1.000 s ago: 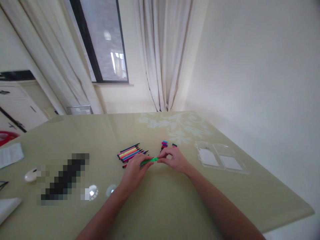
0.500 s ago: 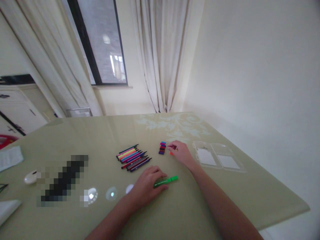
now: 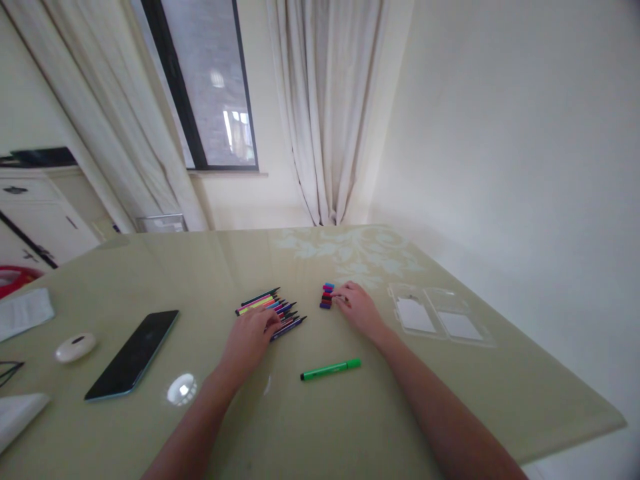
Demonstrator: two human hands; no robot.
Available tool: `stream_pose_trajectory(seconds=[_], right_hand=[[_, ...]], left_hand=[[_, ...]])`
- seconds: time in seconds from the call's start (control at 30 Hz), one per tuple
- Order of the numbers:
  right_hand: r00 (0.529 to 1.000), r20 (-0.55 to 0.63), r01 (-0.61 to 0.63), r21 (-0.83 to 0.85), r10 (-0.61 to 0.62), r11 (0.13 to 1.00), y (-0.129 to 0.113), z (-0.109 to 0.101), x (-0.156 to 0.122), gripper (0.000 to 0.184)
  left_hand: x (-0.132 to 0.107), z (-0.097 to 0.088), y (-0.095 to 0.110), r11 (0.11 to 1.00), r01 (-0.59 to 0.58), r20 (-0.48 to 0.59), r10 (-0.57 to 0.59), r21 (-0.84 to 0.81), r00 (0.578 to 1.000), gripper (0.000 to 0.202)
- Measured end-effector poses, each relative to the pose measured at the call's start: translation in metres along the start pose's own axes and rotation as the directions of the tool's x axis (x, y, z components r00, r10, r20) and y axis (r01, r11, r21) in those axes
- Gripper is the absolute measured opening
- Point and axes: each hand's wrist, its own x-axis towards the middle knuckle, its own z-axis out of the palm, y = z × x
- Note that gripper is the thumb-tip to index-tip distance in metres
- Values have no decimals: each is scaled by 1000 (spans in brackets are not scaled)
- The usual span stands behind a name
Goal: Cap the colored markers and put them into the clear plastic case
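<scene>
Several uncapped felt-tip markers (image 3: 257,305) lie side by side in a slanted bunch, dark tips toward the right. My left hand (image 3: 250,337) rests over the near part of this bunch, its fingers bent loosely across the barrels; no marker is seen lifted. A short stack of coloured marker caps (image 3: 327,297) lies to their right. Beside these, my right hand (image 3: 356,307) has its fingertips drawn together at the caps' right ends, and whatever they pinch is hidden. Nearer to me, a capped green marker (image 3: 330,369) lies alone on the table, between my forearms.
An unfolded clear plastic case (image 3: 439,319) with white inserts lies on the right. Leftward are a black-screened phone (image 3: 134,353), a cream mouse-shaped object (image 3: 76,348) and white paper (image 3: 25,313). The table (image 3: 450,407) borders a white wall on the right.
My left hand has let go of the green marker and moved left and away from me onto the bunch of markers. My right hand has shifted slightly toward the caps.
</scene>
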Motion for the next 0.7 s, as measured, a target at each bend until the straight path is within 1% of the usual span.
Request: stream_pose_trajectory(seconds=[0.1, 0.3, 0.43, 0.5, 0.53, 0.63, 0.7], right_hand=[[999, 10, 35, -38, -35, 999, -9, 8, -1, 14], [1000, 20, 6, -92, -4, 996, -11, 10, -1, 2], [1000, 7, -2, -101, 3, 995, -10, 7, 0, 7], [1000, -19, 18, -33, -18, 999, -12, 4, 0, 9], [999, -25, 31, 33, -31, 999, -15, 1, -1, 9], [999, -10, 54, 273, -53, 960, -27, -7, -4, 11], [998, -14, 61, 378, -60, 924, -36, -12, -7, 14]], left_hand=[[-1, -2, 6, 1000, 9, 19, -9, 9, 1000, 13], [-3, -5, 9, 999, -7, 47, 5, 46, 999, 12], [-5, -4, 6, 998, -20, 52, 17, 58, 999, 11], [-5, -4, 6, 999, -28, 31, 27, 35, 999, 13], [-4, -3, 7, 999, -39, 5, 39, 5, 999, 14], [-2, -3, 12, 982, -76, -104, 59, -170, 993, 16], [-1, -3, 17, 949, -91, -140, 50, -302, 989, 19]])
